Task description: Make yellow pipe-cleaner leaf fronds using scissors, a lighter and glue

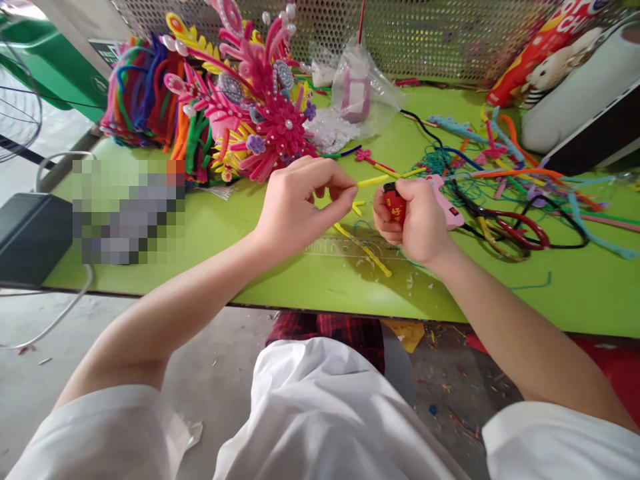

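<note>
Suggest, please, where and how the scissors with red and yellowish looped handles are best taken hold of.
Probably by the red and yellowish looped handles, coming from the near right: both loops face that way, while the dark blades point left, near the right hand. Mind the black cord beside them.

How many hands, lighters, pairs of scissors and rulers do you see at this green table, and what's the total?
Left hand and right hand: 2
Red lighter: 1
Pair of scissors: 1
Clear ruler: 1
Total: 5
</note>
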Demonstrator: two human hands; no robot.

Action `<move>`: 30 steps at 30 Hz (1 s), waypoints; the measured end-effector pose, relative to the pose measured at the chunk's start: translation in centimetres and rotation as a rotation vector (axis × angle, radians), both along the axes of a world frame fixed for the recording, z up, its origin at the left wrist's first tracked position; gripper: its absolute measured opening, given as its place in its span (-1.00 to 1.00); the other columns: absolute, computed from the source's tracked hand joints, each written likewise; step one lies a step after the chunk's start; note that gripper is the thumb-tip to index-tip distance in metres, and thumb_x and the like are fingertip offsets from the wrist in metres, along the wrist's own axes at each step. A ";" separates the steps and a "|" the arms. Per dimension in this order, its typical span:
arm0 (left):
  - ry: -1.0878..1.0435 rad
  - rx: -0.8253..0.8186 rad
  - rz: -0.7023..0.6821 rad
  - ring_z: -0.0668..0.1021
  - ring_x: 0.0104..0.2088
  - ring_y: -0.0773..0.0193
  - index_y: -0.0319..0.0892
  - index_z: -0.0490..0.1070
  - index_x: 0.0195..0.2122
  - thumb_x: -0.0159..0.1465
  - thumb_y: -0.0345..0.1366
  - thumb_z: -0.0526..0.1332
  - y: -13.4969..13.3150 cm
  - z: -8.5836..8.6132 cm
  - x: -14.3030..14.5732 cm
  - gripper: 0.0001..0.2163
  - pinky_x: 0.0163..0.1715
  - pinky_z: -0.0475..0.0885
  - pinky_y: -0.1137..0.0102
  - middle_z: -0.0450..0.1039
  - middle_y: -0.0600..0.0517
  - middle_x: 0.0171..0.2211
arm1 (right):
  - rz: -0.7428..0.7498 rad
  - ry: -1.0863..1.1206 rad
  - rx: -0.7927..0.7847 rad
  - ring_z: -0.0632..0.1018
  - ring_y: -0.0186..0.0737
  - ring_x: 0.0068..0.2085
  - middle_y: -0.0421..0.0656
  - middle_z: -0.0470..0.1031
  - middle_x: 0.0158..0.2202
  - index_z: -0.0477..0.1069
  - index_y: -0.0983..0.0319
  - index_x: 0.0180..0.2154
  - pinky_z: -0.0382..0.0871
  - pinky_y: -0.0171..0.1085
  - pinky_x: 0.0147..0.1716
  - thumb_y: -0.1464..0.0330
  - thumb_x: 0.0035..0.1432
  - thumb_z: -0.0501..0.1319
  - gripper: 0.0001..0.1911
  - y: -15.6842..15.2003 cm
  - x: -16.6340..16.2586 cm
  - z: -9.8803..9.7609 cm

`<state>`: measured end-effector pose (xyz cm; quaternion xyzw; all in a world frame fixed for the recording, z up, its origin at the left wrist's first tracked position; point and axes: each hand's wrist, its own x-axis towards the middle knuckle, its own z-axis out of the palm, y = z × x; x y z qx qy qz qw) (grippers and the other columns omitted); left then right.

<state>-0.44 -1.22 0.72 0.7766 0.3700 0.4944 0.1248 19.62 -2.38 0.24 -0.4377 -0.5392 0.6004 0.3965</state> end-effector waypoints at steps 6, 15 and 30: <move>0.021 0.008 0.022 0.49 -0.43 0.39 -0.13 0.55 -0.40 0.24 -0.47 0.29 -0.1 0.1 0.1 -0.88 -0.45 0.39 0.41 0.60 0.11 -0.42 | 0.010 -0.020 0.015 -0.01 -0.36 -0.58 -0.30 -0.06 -0.63 0.14 0.15 -0.49 -0.19 -0.24 -0.58 -0.11 0.35 -0.01 -0.45 0.1 -0.1 0.0; 0.040 0.119 0.026 0.52 -0.39 0.34 -0.12 0.50 -0.42 0.29 -0.43 0.29 0.2 0.0 -0.1 -0.86 -0.33 0.46 0.35 0.57 0.09 -0.44 | -0.023 0.013 -0.002 -0.03 -0.39 -0.60 -0.29 -0.06 -0.63 0.14 0.15 -0.50 -0.22 -0.24 -0.60 -0.20 0.27 0.06 -0.40 0.4 0.0 0.3; 0.228 0.243 0.095 0.55 -0.26 0.10 0.03 0.56 -0.32 0.41 -0.15 0.22 0.6 -0.7 -1.2 -0.82 -0.23 0.51 0.12 0.53 -0.05 -0.38 | -0.003 0.067 -0.122 -0.03 -0.39 -0.61 -0.29 -0.06 -0.64 0.17 0.15 -0.51 -0.19 -0.26 -0.62 -0.01 0.29 0.07 -0.54 -0.5 -0.4 0.8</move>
